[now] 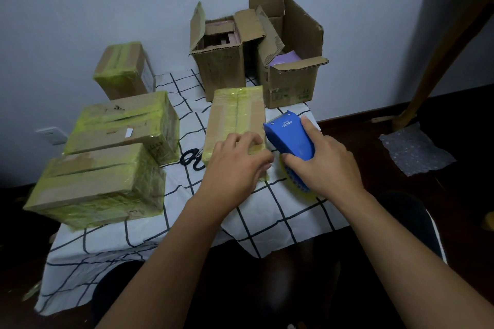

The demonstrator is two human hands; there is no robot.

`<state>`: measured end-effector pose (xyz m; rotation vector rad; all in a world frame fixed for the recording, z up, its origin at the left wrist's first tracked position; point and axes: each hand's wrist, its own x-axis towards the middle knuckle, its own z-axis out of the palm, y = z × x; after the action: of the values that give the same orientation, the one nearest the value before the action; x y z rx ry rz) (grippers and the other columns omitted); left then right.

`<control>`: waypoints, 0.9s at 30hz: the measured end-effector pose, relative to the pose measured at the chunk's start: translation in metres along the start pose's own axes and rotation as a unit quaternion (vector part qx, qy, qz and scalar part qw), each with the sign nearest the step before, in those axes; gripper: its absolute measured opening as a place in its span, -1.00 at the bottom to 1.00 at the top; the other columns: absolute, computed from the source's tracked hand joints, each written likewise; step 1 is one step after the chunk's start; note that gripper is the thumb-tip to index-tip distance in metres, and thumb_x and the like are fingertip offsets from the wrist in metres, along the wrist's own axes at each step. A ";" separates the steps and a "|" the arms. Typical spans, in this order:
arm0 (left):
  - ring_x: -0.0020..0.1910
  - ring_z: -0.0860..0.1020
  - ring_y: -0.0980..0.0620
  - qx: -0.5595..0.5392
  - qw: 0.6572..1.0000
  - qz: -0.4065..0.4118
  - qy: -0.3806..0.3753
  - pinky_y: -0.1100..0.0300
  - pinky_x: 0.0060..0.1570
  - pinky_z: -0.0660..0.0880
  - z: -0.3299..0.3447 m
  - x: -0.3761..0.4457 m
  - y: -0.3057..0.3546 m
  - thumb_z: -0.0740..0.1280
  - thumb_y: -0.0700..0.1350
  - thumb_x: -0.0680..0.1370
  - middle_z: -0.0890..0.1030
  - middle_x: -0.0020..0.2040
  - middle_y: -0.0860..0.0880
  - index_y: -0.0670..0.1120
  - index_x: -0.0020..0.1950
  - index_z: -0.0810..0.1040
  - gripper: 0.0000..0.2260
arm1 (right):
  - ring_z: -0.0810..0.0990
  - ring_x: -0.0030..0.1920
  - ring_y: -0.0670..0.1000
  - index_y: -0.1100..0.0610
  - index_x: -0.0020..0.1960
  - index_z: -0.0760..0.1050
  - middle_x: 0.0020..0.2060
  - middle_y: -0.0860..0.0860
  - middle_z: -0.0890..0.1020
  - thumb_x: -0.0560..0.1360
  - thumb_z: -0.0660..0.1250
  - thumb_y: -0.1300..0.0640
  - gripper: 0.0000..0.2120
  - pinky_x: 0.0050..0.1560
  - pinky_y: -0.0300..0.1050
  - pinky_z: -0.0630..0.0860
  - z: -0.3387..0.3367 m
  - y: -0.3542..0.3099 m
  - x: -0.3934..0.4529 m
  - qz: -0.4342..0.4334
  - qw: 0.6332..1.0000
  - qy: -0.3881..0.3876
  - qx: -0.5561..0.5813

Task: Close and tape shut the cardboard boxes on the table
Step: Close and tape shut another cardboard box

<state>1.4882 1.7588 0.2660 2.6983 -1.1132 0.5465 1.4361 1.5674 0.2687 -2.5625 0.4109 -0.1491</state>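
**Taping the near end of the fourth box**

Right hand (pixel 324 165) grips the blue tape dispenser (pixel 290 136), fingers curled round its body and the forefinger laid along its side; the yellowish roll (pixel 294 184) shows beneath the palm, low against the checked tabletop (pixel 267 211). Left hand (pixel 235 160) curls over the near end of the flat box (pixel 236 117) in the middle, apparently pressing tape down at the near right corner, just beside the dispenser.

That box already carries yellow strips along its top seam, so the step in hand looks like finishing its end edge. Three taped boxes sit at the left: one at the back (pixel 124 69), one in the middle (pixel 123 123) and one nearest (pixel 99 184). Two open boxes (pixel 222 69) (pixel 291 80) stand at the rear by the wall, flaps up, with a purple item in the right one. Black scissors (pixel 191 159) lie beside the flat box.

Next, the tape likely needs cutting and smoothing; then an open box must be brought forward and its flaps folded.
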 end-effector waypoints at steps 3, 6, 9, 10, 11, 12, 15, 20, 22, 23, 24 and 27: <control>0.02 0.43 -0.10 0.007 1.000 -0.019 0.017 0.03 -0.09 0.34 0.005 0.002 0.004 0.20 0.09 0.56 0.51 0.13 -0.03 0.04 -0.02 0.60 -0.78 | 0.52 0.00 0.08 -0.22 0.58 -0.04 -0.01 0.00 0.46 0.48 0.24 -0.34 -0.21 -0.07 0.00 0.45 -0.001 0.000 -0.001 -0.002 1.000 0.002 0.002; -0.02 0.43 -0.07 -0.007 0.998 -0.038 0.050 0.03 -0.10 0.37 0.010 -0.001 0.008 0.22 0.08 0.57 0.51 0.05 -0.01 0.05 0.01 0.60 -0.79 | 0.51 -0.01 0.07 -0.21 0.59 -0.04 -0.01 0.00 0.45 0.48 0.25 -0.34 -0.21 -0.08 -0.02 0.41 -0.001 0.001 -0.001 -0.003 1.000 -0.001 0.005; -0.05 0.42 -0.03 -0.014 0.996 -0.049 0.075 0.03 -0.10 0.36 0.015 -0.003 0.009 0.27 0.05 0.57 0.50 0.00 0.00 0.07 0.14 0.59 -0.80 | 0.49 -0.03 0.05 -0.21 0.59 -0.05 -0.01 0.01 0.45 0.49 0.25 -0.34 -0.20 -0.09 -0.03 0.41 -0.001 0.000 -0.002 -0.006 1.000 -0.002 0.007; -0.06 0.42 -0.03 -0.013 0.995 -0.052 0.085 0.04 -0.11 0.35 0.017 -0.002 0.010 0.29 0.03 0.56 0.50 -0.02 -0.01 0.06 0.14 0.59 -0.80 | 0.48 -0.04 0.05 -0.21 0.59 -0.06 0.00 0.01 0.45 0.49 0.25 -0.34 -0.20 -0.09 -0.03 0.40 -0.001 0.000 -0.002 -0.007 1.000 -0.002 0.007; -0.08 0.42 -0.04 -0.012 0.994 -0.058 0.097 0.05 -0.11 0.34 0.019 -0.001 0.011 0.32 0.00 0.54 0.50 -0.04 -0.01 0.03 0.12 0.60 -0.81 | 0.48 -0.04 0.04 -0.21 0.59 -0.06 -0.01 0.01 0.45 0.49 0.25 -0.33 -0.21 -0.09 -0.03 0.39 -0.001 0.000 -0.002 -0.007 1.000 -0.003 0.007; -0.10 0.42 -0.04 -0.010 0.992 -0.067 0.110 0.05 -0.12 0.32 0.022 0.000 0.014 0.34 -0.03 0.51 0.49 -0.07 -0.02 0.00 0.09 0.60 -0.82 | 0.47 -0.05 0.04 -0.20 0.59 -0.05 -0.01 0.01 0.44 0.49 0.25 -0.33 -0.21 -0.09 -0.03 0.38 -0.002 0.000 -0.002 -0.007 1.000 -0.003 0.007; -0.14 0.39 -0.03 0.003 0.985 -0.098 0.144 0.10 -0.11 0.21 0.030 0.003 0.020 0.36 -0.10 0.44 0.47 -0.12 -0.03 -0.05 0.03 0.58 -0.82 | 0.46 -0.04 0.04 -0.20 0.59 -0.06 0.00 0.01 0.44 0.49 0.26 -0.32 -0.20 -0.09 -0.03 0.38 -0.003 0.000 -0.003 -0.004 1.000 -0.004 0.009; -0.18 0.35 -0.03 0.009 0.979 -0.123 0.161 0.06 -0.13 0.27 0.033 0.007 0.031 0.25 -0.11 0.42 0.45 -0.16 -0.04 -0.07 0.02 0.50 -0.80 | 0.45 -0.04 0.05 -0.20 0.59 -0.04 0.00 0.01 0.45 0.48 0.26 -0.33 -0.20 -0.08 -0.03 0.37 -0.002 0.001 -0.003 -0.002 1.000 -0.002 0.012; -0.18 0.35 -0.03 0.003 0.978 -0.138 0.159 0.05 -0.14 0.30 0.031 0.010 0.034 0.25 -0.10 0.40 0.44 -0.16 -0.04 -0.07 0.00 0.48 -0.81 | 0.42 -0.05 0.04 -0.20 0.59 -0.04 0.00 0.01 0.44 0.48 0.26 -0.33 -0.20 -0.08 -0.03 0.36 -0.002 0.000 -0.002 -0.001 1.000 -0.003 0.012; -0.17 0.36 -0.03 -0.001 0.977 -0.148 0.154 0.05 -0.14 0.31 0.030 0.010 0.034 0.27 -0.10 0.40 0.45 -0.15 -0.03 -0.07 0.00 0.49 -0.81 | 0.42 -0.05 0.04 -0.21 0.59 -0.05 0.00 0.01 0.44 0.48 0.26 -0.33 -0.20 -0.08 -0.03 0.36 -0.002 0.000 -0.003 0.000 1.000 -0.003 0.012; -0.16 0.37 -0.03 -0.007 0.977 -0.154 0.150 0.05 -0.14 0.32 0.030 0.009 0.033 0.30 -0.09 0.40 0.45 -0.14 -0.03 -0.07 0.01 0.50 -0.80 | 0.42 -0.05 0.04 -0.21 0.59 -0.05 0.00 0.01 0.44 0.48 0.26 -0.33 -0.19 -0.08 -0.03 0.36 -0.002 0.000 -0.003 0.001 1.000 -0.003 0.012; -0.15 0.40 -0.03 -0.009 0.978 -0.146 0.148 0.09 -0.14 0.30 0.030 0.004 0.027 0.35 -0.03 0.44 0.48 -0.12 -0.02 -0.08 0.04 0.54 -0.78 | 0.47 -0.03 0.07 -0.21 0.59 -0.04 0.00 0.00 0.44 0.48 0.26 -0.32 -0.20 -0.08 -0.03 0.37 -0.001 -0.001 -0.003 0.001 1.000 -0.001 0.013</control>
<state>1.4795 1.7280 0.2409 2.5860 -0.6286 0.8436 1.4330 1.5685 0.2699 -2.5372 0.4080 -0.1496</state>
